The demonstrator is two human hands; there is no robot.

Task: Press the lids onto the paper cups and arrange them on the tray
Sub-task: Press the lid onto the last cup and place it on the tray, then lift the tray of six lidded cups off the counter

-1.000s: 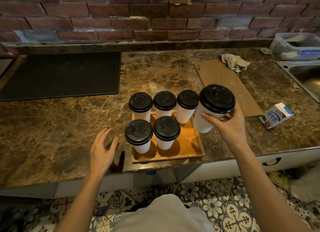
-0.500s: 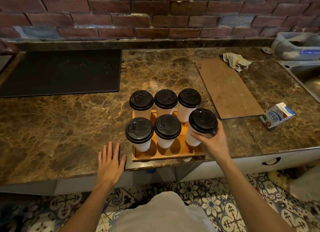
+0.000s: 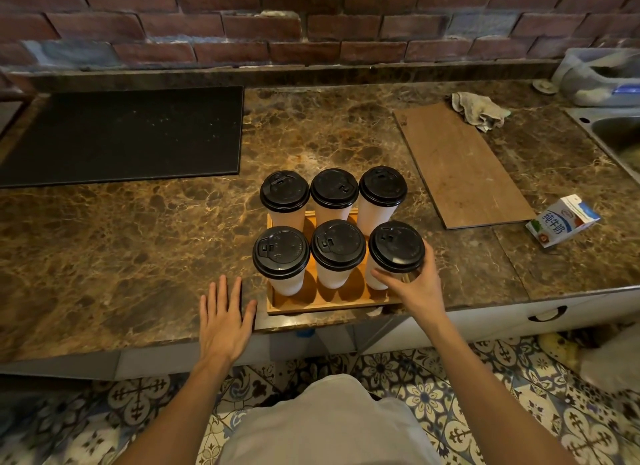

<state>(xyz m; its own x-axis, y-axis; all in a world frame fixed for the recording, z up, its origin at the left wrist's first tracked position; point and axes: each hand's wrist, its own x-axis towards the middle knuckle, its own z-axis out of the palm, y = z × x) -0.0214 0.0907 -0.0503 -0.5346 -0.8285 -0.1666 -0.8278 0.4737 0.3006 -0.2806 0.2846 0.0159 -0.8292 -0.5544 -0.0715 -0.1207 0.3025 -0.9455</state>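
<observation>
Several white paper cups with black lids stand in two rows on a wooden tray (image 3: 322,305) at the counter's front edge. My right hand (image 3: 420,288) is wrapped around the front right cup (image 3: 394,251), which stands upright on the tray beside the front middle cup (image 3: 337,253). The front left cup (image 3: 281,258) and the back row (image 3: 334,196) stand untouched. My left hand (image 3: 225,320) lies flat with spread fingers on the counter edge, just left of the tray, holding nothing.
A black mat (image 3: 121,135) covers the counter's back left. A brown board (image 3: 464,166) lies right of the tray, a rag (image 3: 479,112) behind it. A small milk carton (image 3: 562,220) lies at right, near a sink (image 3: 620,138). A grey tub (image 3: 602,76) sits far right.
My right hand brought the last cup down from mid-air and set it at the tray's front right. My left hand dropped flat onto the counter edge.
</observation>
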